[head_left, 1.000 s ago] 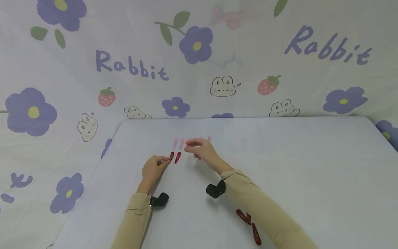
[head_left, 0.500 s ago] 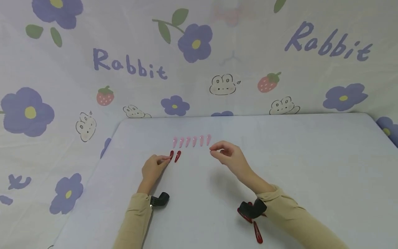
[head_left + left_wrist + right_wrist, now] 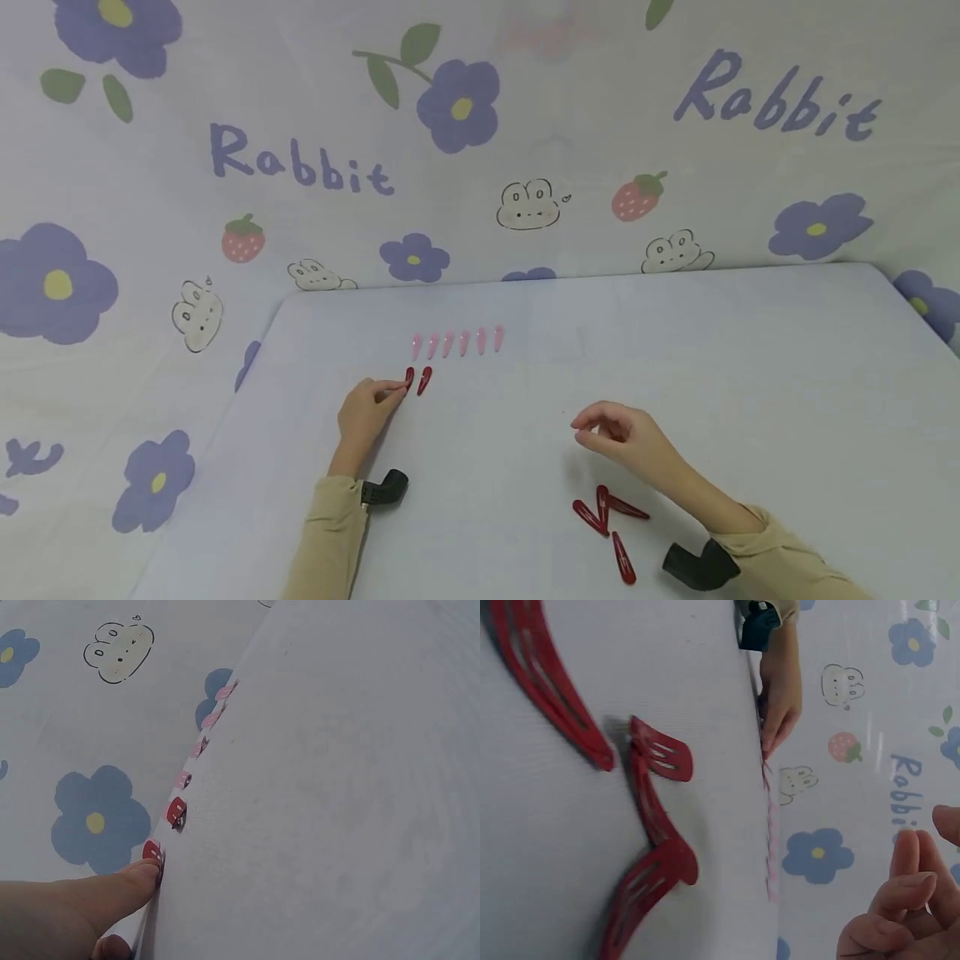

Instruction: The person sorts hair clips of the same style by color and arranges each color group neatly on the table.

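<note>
My left hand [image 3: 366,414] pinches the near end of a dark red hair clip [image 3: 409,375] with thumb and fingertips; the clip lies on the white table. Close to its right lies a second red hair clip [image 3: 425,380]. Beyond both, several pink hair clips [image 3: 463,342] form a row. My right hand [image 3: 628,438] hovers, fingers loosely bent and holding nothing, above and behind a loose group of red hair clips [image 3: 602,503]. In the right wrist view, those red clips [image 3: 656,787] appear large, some touching or overlapping.
A single red clip [image 3: 624,558] lies nearest the front, beside the group. The white table [image 3: 787,375] extends to both sides. A cloth printed with flowers and rabbits [image 3: 585,117] hangs behind it. Each wrist wears a black camera [image 3: 701,565].
My right hand has moved right and toward the front, away from the pink row, uncovering first the pink clips and then the loose red ones. My left hand stays on its clip.
</note>
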Tool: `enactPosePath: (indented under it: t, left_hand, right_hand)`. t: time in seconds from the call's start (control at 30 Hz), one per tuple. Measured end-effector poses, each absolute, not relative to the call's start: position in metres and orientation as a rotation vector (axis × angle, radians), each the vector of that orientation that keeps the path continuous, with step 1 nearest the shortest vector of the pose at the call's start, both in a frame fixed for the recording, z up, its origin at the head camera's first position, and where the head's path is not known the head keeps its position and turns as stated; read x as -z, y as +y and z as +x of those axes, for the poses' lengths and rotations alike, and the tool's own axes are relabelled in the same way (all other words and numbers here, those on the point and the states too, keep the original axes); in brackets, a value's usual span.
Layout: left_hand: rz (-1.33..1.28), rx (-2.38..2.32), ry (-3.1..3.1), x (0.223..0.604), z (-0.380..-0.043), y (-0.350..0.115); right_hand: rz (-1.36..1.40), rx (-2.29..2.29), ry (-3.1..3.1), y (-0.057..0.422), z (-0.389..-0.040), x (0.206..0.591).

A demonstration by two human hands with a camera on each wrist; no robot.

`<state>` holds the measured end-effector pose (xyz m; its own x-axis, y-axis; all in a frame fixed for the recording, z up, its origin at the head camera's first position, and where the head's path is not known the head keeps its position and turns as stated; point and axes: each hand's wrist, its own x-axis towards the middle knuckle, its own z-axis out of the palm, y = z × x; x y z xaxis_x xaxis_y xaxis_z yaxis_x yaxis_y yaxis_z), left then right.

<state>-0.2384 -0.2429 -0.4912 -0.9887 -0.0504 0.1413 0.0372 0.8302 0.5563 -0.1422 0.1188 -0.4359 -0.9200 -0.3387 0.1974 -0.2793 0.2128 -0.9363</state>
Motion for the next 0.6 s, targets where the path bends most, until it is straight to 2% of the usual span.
enactPosePath:
  t: [0.37,0.6]
  left_hand:
    - [0.003,0.876,-2.847,0.491,-0.238,-0.242]
    - [0.042,0.856,-2.857,0.493,-0.239,-0.242]
  right_hand:
    - [-0.664,1.53,2.462,0.13,-0.118,0.475]
    - [-0.905,1.382,2.574,0.128,-0.116,0.484]
